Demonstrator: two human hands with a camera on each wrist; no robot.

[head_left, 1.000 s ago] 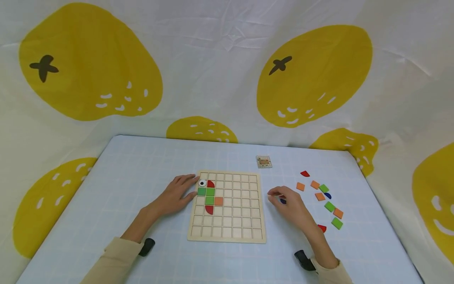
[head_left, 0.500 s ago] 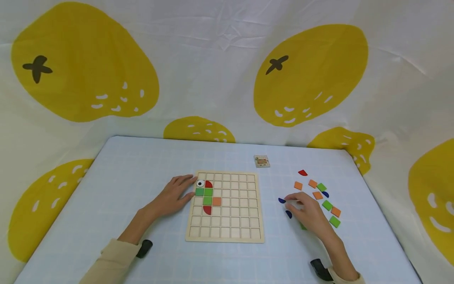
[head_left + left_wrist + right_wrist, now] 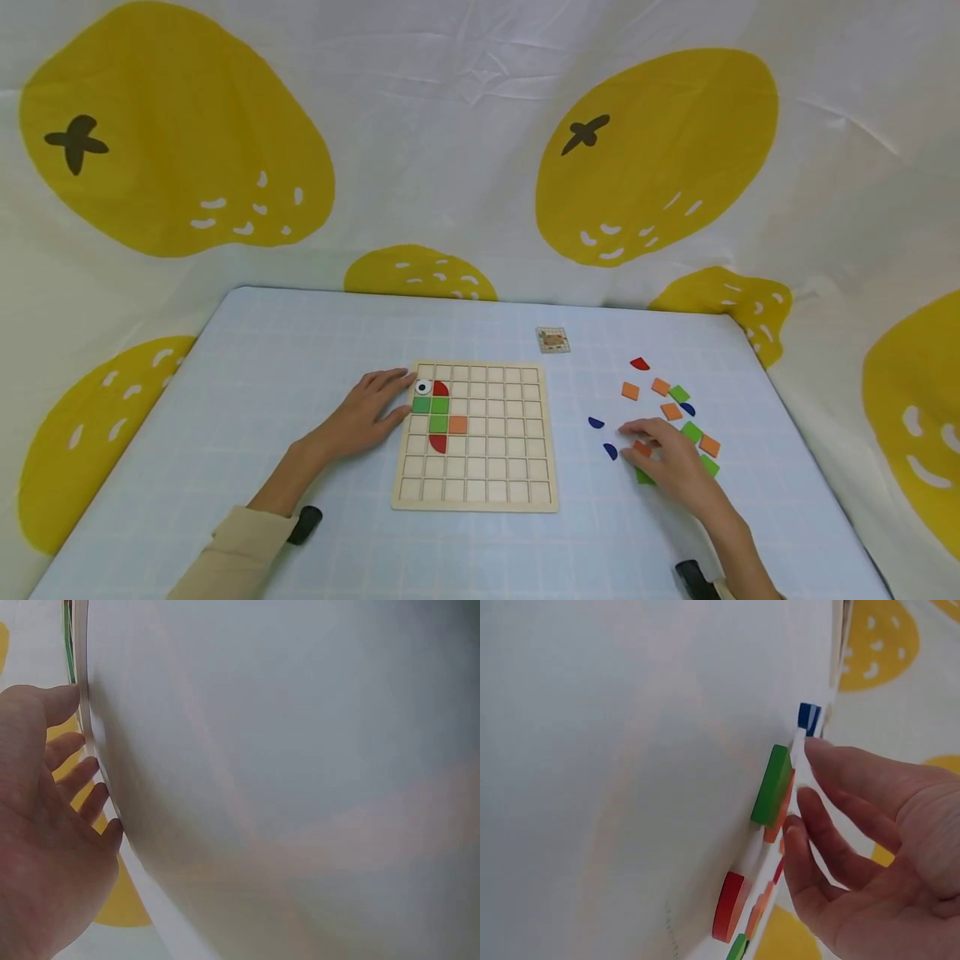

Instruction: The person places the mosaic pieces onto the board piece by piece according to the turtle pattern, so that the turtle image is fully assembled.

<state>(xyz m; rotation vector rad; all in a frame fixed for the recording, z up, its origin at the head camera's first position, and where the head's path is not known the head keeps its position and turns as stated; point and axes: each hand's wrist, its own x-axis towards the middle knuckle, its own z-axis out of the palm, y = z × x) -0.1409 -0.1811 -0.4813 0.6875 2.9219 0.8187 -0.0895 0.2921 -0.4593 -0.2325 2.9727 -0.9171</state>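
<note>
My left hand [image 3: 369, 414] rests at the left edge of a wooden grid board [image 3: 501, 467], fingers extended and touching its rim. In the board's upper left cells lie a white eye tile [image 3: 423, 387], red quarter-round tiles [image 3: 441, 388], green square tiles [image 3: 438, 424] and an orange square tile [image 3: 457, 425]. My right hand [image 3: 671, 462] hovers at the loose pieces, thumb and fingers apart. Just under its fingertips sit a loose orange tile [image 3: 642, 448] and a green tile [image 3: 772, 786]. Nothing is visibly pinched there.
Two blue rounded pieces [image 3: 596, 422] lie between board and right hand. Behind and beside that hand are scattered green, orange, blue and red pieces [image 3: 640, 364]. A small patterned card [image 3: 552, 340] lies beyond the board's far right corner.
My right hand has moved right and toward me from beside the board to the loose pieces, uncovering two blue pieces. My left hand stays at the board's edge.
</note>
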